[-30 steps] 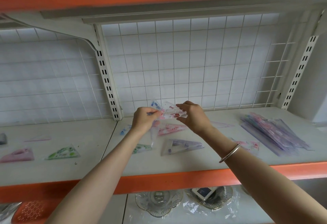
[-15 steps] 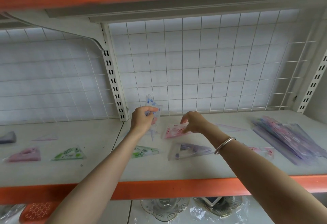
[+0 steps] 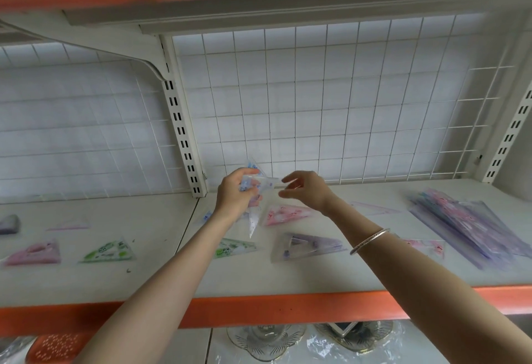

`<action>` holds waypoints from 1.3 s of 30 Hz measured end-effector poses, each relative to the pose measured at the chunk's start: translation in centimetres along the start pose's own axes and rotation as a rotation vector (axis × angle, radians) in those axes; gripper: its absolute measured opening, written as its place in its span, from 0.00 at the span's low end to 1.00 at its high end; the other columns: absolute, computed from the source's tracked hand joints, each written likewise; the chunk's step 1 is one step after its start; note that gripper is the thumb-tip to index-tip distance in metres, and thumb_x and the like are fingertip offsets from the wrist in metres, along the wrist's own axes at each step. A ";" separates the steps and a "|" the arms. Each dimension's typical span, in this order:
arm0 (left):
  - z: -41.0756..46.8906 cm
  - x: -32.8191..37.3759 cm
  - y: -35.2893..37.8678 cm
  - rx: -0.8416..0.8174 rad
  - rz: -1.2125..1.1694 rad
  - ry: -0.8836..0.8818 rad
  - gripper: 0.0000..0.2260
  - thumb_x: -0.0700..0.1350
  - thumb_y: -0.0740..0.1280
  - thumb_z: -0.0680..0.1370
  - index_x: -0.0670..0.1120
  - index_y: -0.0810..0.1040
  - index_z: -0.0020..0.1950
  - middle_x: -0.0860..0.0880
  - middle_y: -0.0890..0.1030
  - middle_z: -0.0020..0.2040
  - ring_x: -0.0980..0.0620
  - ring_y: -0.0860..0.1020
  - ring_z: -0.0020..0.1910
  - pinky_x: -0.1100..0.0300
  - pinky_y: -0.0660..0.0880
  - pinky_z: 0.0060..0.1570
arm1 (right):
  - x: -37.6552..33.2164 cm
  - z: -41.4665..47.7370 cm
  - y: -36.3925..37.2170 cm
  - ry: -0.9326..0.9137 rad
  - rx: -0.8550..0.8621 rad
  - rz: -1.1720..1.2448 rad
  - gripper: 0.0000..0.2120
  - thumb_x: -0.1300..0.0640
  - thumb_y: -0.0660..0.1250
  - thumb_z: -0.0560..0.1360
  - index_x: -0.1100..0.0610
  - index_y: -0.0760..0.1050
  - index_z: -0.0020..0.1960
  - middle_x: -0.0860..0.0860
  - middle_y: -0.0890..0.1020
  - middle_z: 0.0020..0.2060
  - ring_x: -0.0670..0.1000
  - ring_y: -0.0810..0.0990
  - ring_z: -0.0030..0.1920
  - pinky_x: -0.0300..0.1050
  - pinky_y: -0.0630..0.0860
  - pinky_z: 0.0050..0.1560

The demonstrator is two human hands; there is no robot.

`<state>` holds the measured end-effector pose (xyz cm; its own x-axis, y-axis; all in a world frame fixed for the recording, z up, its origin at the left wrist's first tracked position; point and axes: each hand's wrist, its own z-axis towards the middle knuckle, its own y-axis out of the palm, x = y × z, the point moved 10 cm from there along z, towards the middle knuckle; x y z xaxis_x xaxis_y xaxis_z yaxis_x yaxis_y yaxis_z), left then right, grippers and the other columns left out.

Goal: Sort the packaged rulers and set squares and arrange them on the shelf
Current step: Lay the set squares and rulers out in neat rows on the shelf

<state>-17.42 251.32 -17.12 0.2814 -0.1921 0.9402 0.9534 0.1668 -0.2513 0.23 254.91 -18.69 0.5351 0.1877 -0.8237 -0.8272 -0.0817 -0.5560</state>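
My left hand (image 3: 234, 195) grips a small bundle of clear-packaged blue set squares (image 3: 254, 183) above the white shelf board (image 3: 161, 271); one long packet hangs down from it. My right hand (image 3: 306, 191) hovers just right of the bundle's tip, fingers and thumb parted, holding nothing. Below the hands lie a pink set square (image 3: 288, 215), a purple set square (image 3: 311, 245) and a green set square (image 3: 236, 248). A pile of long packaged rulers (image 3: 466, 225) lies at the right end.
On the left bay lie a second green set square (image 3: 110, 251), a pink one (image 3: 34, 254) and a thin pink packet (image 3: 69, 225). A small pink packet (image 3: 426, 245) sits by the ruler pile. A wire grid backs the shelf; its orange front edge (image 3: 288, 306) is near me.
My right hand laid the pink set square down on the shelf, let go and rose back beside the bundle in my left hand. The view shifted slightly.
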 end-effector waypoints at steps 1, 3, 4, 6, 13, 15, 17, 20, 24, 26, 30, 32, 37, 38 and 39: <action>-0.1 0.3 0.2 -0.003 -0.009 0.012 0.16 0.29 0.67 0.74 0.44 0.78 0.59 0.42 0.79 0.55 0.57 0.80 0.40 0.68 0.78 0.34 | -0.2 -0.3 0.1 0.031 0.002 0.149 0.18 0.58 0.74 0.70 0.60 0.76 0.58 0.55 0.82 0.43 0.51 0.81 0.42 0.40 0.77 0.44; -0.2 0.4 0.7 -0.014 -0.047 0.016 0.17 0.29 0.69 0.73 0.47 0.79 0.55 0.41 0.79 0.57 0.48 0.82 0.45 0.63 0.79 0.36 | -0.2 -0.9 0.3 0.110 0.017 0.395 0.18 0.62 0.73 0.71 0.63 0.74 0.59 0.58 0.82 0.41 0.53 0.81 0.37 0.42 0.80 0.43; -0.3 0.4 0.8 -0.018 -0.070 0.009 0.17 0.29 0.69 0.72 0.49 0.79 0.54 0.41 0.79 0.58 0.45 0.82 0.46 0.61 0.80 0.37 | 0.0 -1.2 0.3 0.155 0.027 0.490 0.18 0.64 0.72 0.71 0.64 0.73 0.58 0.59 0.81 0.40 0.54 0.81 0.36 0.42 0.81 0.42; -0.4 0.4 1.2 -0.029 -0.132 -0.012 0.18 0.29 0.70 0.72 0.51 0.79 0.53 0.42 0.78 0.57 0.44 0.83 0.43 0.60 0.79 0.36 | 0.2 -1.9 0.7 0.234 0.026 0.652 0.16 0.68 0.72 0.71 0.64 0.71 0.56 0.61 0.81 0.38 0.55 0.81 0.34 0.42 0.82 0.39; -0.8 0.6 0.7 0.018 -0.048 0.006 0.15 0.36 0.72 0.73 0.53 0.79 0.55 0.47 0.82 0.51 0.44 0.82 0.50 0.51 0.81 0.47 | 0.9 -3.2 -0.2 0.261 0.108 0.842 0.10 0.76 0.68 0.69 0.64 0.72 0.40 0.61 0.78 0.35 0.56 0.81 0.33 0.40 0.81 0.35; -0.8 0.8 0.4 0.032 0.026 0.040 0.12 0.39 0.70 0.75 0.53 0.80 0.54 0.50 0.81 0.55 0.51 0.81 0.53 0.58 0.80 0.49 | 1.3 -3.4 -1.0 0.256 0.155 0.910 0.10 0.76 0.67 0.70 0.63 0.71 0.39 0.61 0.78 0.35 0.57 0.80 0.33 0.40 0.81 0.35; -1.1 1.0 0.4 0.021 0.060 0.050 0.08 0.37 0.67 0.77 0.46 0.81 0.54 0.50 0.80 0.55 0.58 0.81 0.45 0.68 0.78 0.40 | 1.5 -3.7 -1.7 0.236 0.198 0.942 0.10 0.76 0.66 0.70 0.63 0.70 0.39 0.60 0.78 0.35 0.57 0.80 0.33 0.41 0.82 0.36; -1.3 0.9 0.7 -0.007 0.069 0.033 0.07 0.35 0.65 0.78 0.41 0.83 0.49 0.44 0.82 0.53 0.45 0.84 0.39 0.61 0.81 0.38 | 1.5 -4.2 -3.7 0.129 0.339 0.899 0.09 0.74 0.66 0.71 0.62 0.71 0.39 0.59 0.78 0.35 0.54 0.79 0.33 0.39 0.81 0.36; -1.6 1.0 1.7 -0.015 0.007 -0.072 0.07 0.38 0.66 0.76 0.42 0.84 0.44 0.46 0.83 0.47 0.44 0.84 0.38 0.58 0.81 0.40 | -0.9 -5.6 -6.6 -0.152 0.509 0.426 0.07 0.69 0.69 0.70 0.59 0.76 0.37 0.51 0.80 0.33 0.48 0.79 0.34 0.36 0.77 0.37; -1.8 1.3 2.8 -0.034 -0.122 -0.159 0.08 0.45 0.68 0.76 0.41 0.83 0.43 0.47 0.83 0.45 0.43 0.84 0.38 0.58 0.81 0.39 | -2.4 -6.3 -6.4 -0.269 0.493 0.259 0.07 0.68 0.70 0.70 0.58 0.77 0.37 0.49 0.80 0.33 0.45 0.78 0.35 0.34 0.76 0.38; -2.0 1.6 4.2 -0.052 -0.216 -0.247 0.11 0.48 0.70 0.76 0.39 0.82 0.45 0.45 0.84 0.42 0.45 0.83 0.33 0.57 0.82 0.37 | -5.4 -8.1 -5.3 -0.578 0.494 -0.071 0.06 0.69 0.71 0.68 0.60 0.79 0.39 0.50 0.81 0.37 0.48 0.78 0.38 0.37 0.75 0.41; -2.3 1.5 4.7 -0.064 -0.244 -0.275 0.06 0.42 0.70 0.76 0.39 0.81 0.44 0.44 0.83 0.42 0.48 0.81 0.29 0.56 0.81 0.39 | -5.9 -8.4 -4.2 -0.648 0.439 -0.212 0.06 0.69 0.72 0.66 0.61 0.80 0.41 0.53 0.81 0.39 0.52 0.79 0.41 0.42 0.74 0.43; -2.4 0.3 4.6 -0.113 -0.103 -0.279 0.04 0.40 0.70 0.76 0.38 0.82 0.45 0.46 0.83 0.39 0.54 0.81 0.27 0.62 0.79 0.30 | -4.5 -7.9 -2.7 -0.619 0.281 -0.493 0.14 0.67 0.74 0.63 0.60 0.79 0.48 0.57 0.80 0.53 0.59 0.77 0.54 0.49 0.73 0.54; -2.3 0.3 4.6 -0.140 -0.024 -0.246 0.04 0.41 0.70 0.76 0.40 0.82 0.44 0.48 0.83 0.40 0.57 0.81 0.28 0.63 0.78 0.32 | -4.0 -7.8 -2.8 -0.589 0.264 -0.507 0.14 0.66 0.74 0.64 0.60 0.80 0.48 0.57 0.80 0.55 0.60 0.76 0.56 0.49 0.72 0.56; -2.2 0.2 4.7 -0.168 0.050 -0.208 0.05 0.42 0.69 0.76 0.43 0.83 0.43 0.48 0.83 0.41 0.57 0.81 0.32 0.62 0.78 0.37 | -3.7 -7.6 -2.8 -0.566 0.243 -0.509 0.13 0.66 0.74 0.64 0.59 0.80 0.49 0.57 0.80 0.55 0.59 0.76 0.57 0.48 0.72 0.56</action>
<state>-12.63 249.91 -18.62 0.3169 0.0181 0.9483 0.9484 0.0054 -0.3170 1.89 247.00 -14.97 0.7426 0.6184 -0.2571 -0.5540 0.3514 -0.7547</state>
